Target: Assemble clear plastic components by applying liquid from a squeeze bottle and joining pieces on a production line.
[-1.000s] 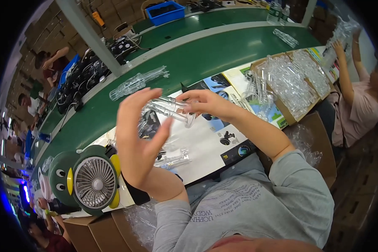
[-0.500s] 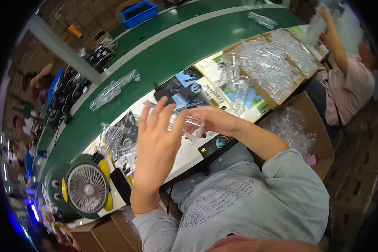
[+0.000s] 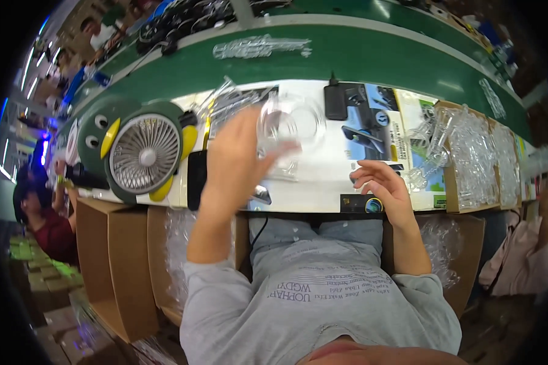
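Note:
My left hand [image 3: 236, 161] is smeared by motion over the white work surface [image 3: 313, 191]. It grips a clear plastic part [image 3: 289, 125] with rounded ends, partly blurred beside the thumb. Fingers loosely bent and apart, my right hand [image 3: 386, 190] hovers at the near edge of the surface with nothing in it. Behind the left hand lies a pile of clear plastic pieces [image 3: 234, 100]. A black rectangular device [image 3: 335, 101] rests on the surface, left of a printed picture of a phone holder [image 3: 366, 125].
A penguin-shaped fan [image 3: 145, 152] stands at the left, next to a dark phone [image 3: 196, 176]. At the right, a cardboard box [image 3: 453, 176] holds many clear plastic parts. Plastic bundles lie on the green belt [image 3: 359, 58]. Open cartons [image 3: 128, 261] stand below; people are at both sides.
The view has swung left. My hands, close together around the clear plastic part before, are now apart; the right hand has let go, and the part is at the left hand.

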Available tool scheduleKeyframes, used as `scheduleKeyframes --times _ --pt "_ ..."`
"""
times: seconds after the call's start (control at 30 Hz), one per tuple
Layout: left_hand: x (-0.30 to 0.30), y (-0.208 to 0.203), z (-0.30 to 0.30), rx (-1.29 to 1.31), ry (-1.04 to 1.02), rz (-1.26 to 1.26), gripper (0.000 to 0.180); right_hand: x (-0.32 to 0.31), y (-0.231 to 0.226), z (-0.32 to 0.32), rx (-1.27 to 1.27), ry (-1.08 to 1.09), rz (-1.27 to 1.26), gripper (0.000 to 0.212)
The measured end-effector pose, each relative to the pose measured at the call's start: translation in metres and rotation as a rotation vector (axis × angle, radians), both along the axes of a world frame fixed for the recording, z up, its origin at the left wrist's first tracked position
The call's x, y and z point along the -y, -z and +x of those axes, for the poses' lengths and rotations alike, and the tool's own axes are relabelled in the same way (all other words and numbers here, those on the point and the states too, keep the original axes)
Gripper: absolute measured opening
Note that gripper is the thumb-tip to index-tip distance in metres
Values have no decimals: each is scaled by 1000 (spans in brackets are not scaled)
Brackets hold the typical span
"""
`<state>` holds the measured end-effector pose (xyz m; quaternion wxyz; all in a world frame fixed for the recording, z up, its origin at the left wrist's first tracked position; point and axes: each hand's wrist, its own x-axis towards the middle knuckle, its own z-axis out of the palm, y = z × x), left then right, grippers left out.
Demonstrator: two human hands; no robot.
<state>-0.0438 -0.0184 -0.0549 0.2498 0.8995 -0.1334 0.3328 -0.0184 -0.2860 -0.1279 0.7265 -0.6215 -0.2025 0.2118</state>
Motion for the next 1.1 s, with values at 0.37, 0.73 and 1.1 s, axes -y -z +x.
scheduleKeyframes --times 0.37,0.73,1.1 --pt "-52 77 104 -506 20 716 37 -11 33 -16 -54 -75 -62 24" --pt "-72 -7 -83 -208 -153 316 27 -47 26 -23 13 -720 -35 21" --pt "-81 183 -338 -592 -1254 -126 28 -93 41 -37 -80 -1114 -124 18"
